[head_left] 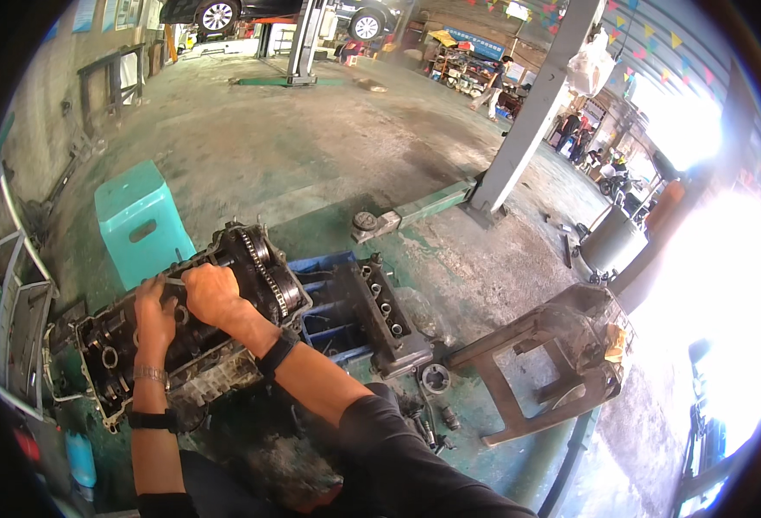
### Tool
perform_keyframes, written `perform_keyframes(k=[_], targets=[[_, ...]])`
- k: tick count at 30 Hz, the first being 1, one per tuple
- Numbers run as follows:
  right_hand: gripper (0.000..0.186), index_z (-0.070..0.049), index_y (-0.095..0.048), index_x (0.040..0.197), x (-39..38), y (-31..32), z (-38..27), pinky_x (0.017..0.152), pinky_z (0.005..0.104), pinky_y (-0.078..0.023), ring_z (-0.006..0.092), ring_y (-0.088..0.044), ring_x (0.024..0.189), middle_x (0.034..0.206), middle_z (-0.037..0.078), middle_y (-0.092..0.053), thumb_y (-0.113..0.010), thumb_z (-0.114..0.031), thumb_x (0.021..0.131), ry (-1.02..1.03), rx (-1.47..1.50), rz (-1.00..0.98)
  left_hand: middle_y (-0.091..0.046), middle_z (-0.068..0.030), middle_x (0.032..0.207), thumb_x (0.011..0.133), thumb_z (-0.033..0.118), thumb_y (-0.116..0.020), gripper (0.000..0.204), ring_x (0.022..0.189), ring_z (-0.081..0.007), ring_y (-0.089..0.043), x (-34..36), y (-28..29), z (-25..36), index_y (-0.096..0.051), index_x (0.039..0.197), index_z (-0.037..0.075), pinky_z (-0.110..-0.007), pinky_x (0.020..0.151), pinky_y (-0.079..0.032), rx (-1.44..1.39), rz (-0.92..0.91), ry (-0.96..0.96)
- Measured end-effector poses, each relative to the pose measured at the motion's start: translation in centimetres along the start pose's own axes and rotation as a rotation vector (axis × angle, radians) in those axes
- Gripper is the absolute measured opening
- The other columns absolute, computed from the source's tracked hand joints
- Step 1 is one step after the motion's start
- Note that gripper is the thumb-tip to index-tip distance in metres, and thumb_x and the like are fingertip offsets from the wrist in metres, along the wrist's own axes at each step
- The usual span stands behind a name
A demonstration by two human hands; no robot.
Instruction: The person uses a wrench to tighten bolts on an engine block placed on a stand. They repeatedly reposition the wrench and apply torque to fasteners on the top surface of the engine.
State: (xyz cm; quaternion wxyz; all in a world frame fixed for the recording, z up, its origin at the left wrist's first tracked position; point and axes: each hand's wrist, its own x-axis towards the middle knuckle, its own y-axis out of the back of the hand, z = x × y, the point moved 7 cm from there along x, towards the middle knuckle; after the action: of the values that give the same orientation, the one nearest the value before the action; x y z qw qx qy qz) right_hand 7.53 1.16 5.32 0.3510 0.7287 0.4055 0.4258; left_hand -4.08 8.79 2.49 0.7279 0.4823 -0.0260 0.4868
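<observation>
In front of me lies a greasy engine (212,380) with a timing chain (264,274) running over sprockets at its right end. My right hand (215,296) is closed in a fist over the engine's far edge. A short, light metal bar (174,281) sticks out of its left side; the rest is hidden in the fist. Just left of it, my left hand (154,312) has its fingers curled near the bar's other end. What those fingers grip is too small to make out.
A turquoise stool (143,211) stands behind the engine. To the right are a blue crate (318,298), a dark valve cover (382,315), loose parts (435,378) and a dirty metal frame (544,367). A lift post (536,121) rises beyond, its low arm (432,204) reaching toward me.
</observation>
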Motion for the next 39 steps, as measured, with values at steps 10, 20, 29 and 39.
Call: perform_keyframes(k=[10,20,29,39], targets=[[0.013,-0.008,-0.072,0.086,-0.3,0.5,-0.5,0.074,0.0429,-0.055,0.0331,-0.070,0.084,0.084,0.016,-0.071,-0.064,-0.017,0.081,-0.010,-0.029,0.001,-0.056,-0.0228,0.132,0.076,-0.006,-0.072,0.052,0.123,-0.0397,-0.051,0.2,-0.1,-0.2,-0.059,0.126,-0.006,-0.043,0.105,-0.042,-0.016,-0.007,-0.009],[0.017,-0.017,-0.072,0.093,-0.5,0.4,-1.1,0.066,0.0466,-0.056,0.0339,-0.070,0.079,0.084,0.014,-0.071,-0.057,-0.021,0.087,0.025,-0.202,-0.047,-0.063,-0.0243,0.111,0.071,0.000,-0.073,0.041,0.106,-0.0433,-0.058,-0.5,1.0,0.7,-0.065,0.111,-0.002,-0.047,0.093,-0.046,0.008,0.117,-0.207],[0.016,-0.016,-0.072,0.092,-0.2,0.8,0.3,0.072,0.0491,-0.054,0.0389,-0.067,0.079,0.083,0.015,-0.070,-0.058,-0.024,0.088,0.128,0.002,0.104,-0.058,-0.0242,0.124,0.078,0.001,-0.073,0.058,0.120,-0.0405,-0.050,-0.6,1.1,0.7,-0.051,0.132,-0.006,-0.045,0.101,-0.044,-0.076,0.044,-0.052],[0.018,-0.018,-0.072,0.101,2.0,2.7,1.0,0.069,0.0445,-0.054,0.0352,-0.068,0.078,0.085,0.013,-0.070,-0.062,-0.019,0.086,0.327,-0.048,0.030,-0.053,-0.0264,0.131,0.080,0.008,-0.075,0.075,0.124,-0.0414,-0.048,-0.7,0.5,-0.2,-0.037,0.144,0.000,-0.046,0.105,-0.039,-0.123,0.013,0.087]])
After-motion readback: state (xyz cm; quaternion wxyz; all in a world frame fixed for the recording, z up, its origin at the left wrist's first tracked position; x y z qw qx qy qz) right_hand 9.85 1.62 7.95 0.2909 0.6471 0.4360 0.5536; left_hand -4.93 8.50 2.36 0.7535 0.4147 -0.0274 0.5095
